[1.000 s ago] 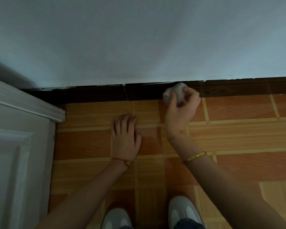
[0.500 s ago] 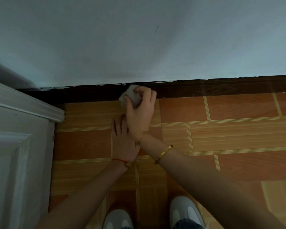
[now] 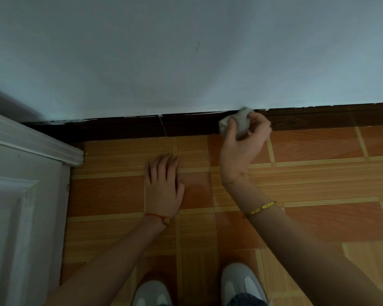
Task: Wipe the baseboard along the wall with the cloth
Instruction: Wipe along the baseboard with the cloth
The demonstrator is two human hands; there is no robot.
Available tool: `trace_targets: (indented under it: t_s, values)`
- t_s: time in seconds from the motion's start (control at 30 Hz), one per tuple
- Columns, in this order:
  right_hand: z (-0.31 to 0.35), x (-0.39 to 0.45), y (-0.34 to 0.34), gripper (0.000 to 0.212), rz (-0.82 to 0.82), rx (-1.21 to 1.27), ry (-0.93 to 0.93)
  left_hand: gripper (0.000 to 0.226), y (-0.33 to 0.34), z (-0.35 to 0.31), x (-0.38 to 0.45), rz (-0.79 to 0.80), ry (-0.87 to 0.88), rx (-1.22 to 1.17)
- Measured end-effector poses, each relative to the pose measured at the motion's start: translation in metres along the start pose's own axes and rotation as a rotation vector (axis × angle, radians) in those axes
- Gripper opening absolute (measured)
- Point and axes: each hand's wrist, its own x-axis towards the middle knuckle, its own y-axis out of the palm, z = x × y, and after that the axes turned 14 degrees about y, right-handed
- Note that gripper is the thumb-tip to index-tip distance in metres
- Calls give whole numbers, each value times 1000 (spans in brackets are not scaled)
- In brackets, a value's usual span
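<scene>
Against the dark baseboard [image 3: 186, 127] where wall [image 3: 186, 62] meets tiled floor [image 3: 318, 177], the right hand [image 3: 243, 144] grips a crumpled white cloth [image 3: 239, 122], pressing it to the board's upper edge. Nearer the white door [image 3: 20, 206], the left hand [image 3: 164, 186] rests flat on the floor, fingers straight.

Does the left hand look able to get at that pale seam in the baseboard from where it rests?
Probably yes. The left hand lies flat on the floor tiles, with only bare floor between its fingertips and the seam. The right hand and cloth work off to the side.
</scene>
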Motion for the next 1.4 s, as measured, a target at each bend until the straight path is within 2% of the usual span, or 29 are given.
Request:
trace_targets:
  t_s: [0.2, 0.27, 0.53, 0.63, 0.73, 0.9, 1.0, 1.07, 1.23, 1.3, 1.4]
  values:
    - [0, -30, 18, 32, 239, -52, -84, 50, 0, 0, 1, -24, 19, 7]
    - [-1, -24, 13, 30, 252, -66, -105, 50, 1, 0, 0, -27, 16, 2]
    - [-15, 37, -27, 28, -88, -29, 19, 47, 3, 0, 0, -56, 9, -2]
    - [-19, 46, -32, 28, -136, -3, 74, 47, 3, 0, 0, -61, 7, 4]
    - [-17, 31, -22, 29, -66, -34, 45, 46, 3, -1, -1, -69, 9, 9]
    - [-27, -6, 2, 32, 233, -183, -17, 47, 4, 0, -1, -79, 16, 9]
    - [-34, -5, 1, 32, 302, -233, -37, 47, 4, -1, 0, -70, 3, -2]
    - [-31, 5, -7, 30, 239, -222, -20, 48, 4, -1, 0, -69, 3, -7]
    - [-22, 49, -38, 26, -96, -123, 59, 47, 3, -1, -1, -52, 4, -15]
    - [-20, 59, -44, 27, -121, -86, 43, 47, 2, -1, 0, -46, -1, -15]
    - [-14, 46, -38, 27, -44, -88, 8, 47, 3, -2, 0, -37, -8, -1]
